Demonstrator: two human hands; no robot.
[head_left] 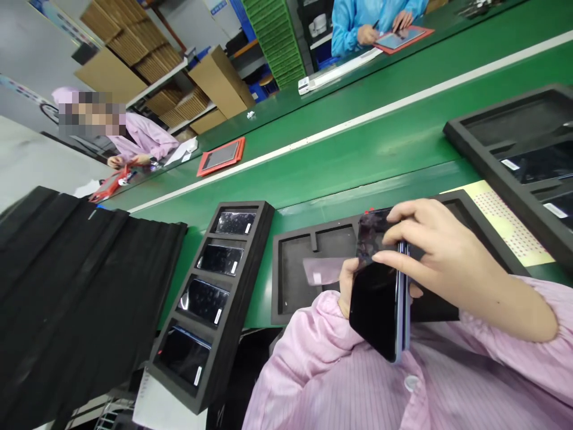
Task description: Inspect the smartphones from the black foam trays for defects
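I hold a black smartphone (pixel 376 310) with a bluish frame upright in front of my chest. My left hand (pixel 345 288) grips it from behind; only the thumb edge and a fingertip show. My right hand (pixel 430 251) reaches over from the right, with fingers curled on the phone's top edge and side. A thin dark film or second panel (pixel 372 234) stands up at the phone's top, under my right fingers. Beneath my hands lies a black foam tray (pixel 295 263) with a loose translucent film sheet (pixel 323 270) in it.
A long black foam tray (pixel 259 239) holding several phones stands to the left, beside black foam stacks (pixel 67 286). Another black tray (pixel 501 143) sits at right. The green conveyor (pixel 358 131) carries a red-framed tablet (pixel 221 156). People in pink and blue coats work farther along.
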